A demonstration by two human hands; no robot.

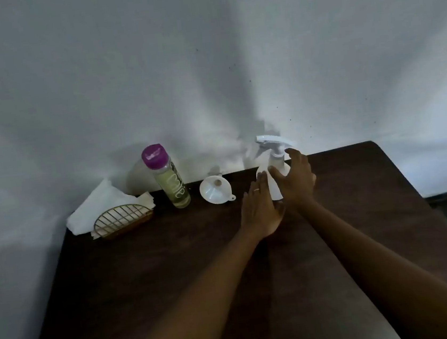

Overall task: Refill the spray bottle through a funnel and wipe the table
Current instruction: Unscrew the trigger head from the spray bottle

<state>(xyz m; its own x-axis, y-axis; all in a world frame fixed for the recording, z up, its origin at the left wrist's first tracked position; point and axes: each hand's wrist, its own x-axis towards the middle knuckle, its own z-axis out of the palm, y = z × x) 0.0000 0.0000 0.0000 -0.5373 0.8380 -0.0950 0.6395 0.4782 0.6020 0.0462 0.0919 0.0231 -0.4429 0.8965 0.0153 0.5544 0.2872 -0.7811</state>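
A white spray bottle (pixel 272 163) with a trigger head stands upright near the far edge of the dark brown table (pixel 173 272). My left hand (pixel 260 209) lies flat against its left side, fingers straight. On the bottle's right, my right hand (pixel 297 180) has its fingers spread and loosely curved close to the bottle; whether they touch it is unclear. A white funnel (pixel 215 190) lies on the table just left of the bottle. Further left stands a clear bottle (pixel 169 179) with a purple cap and pale yellow-green liquid.
At the far left corner a gold wire holder (pixel 122 220) carries white napkins (pixel 100 202). A white wall rises right behind the table's far edge. The table's right edge drops off to a dark floor.
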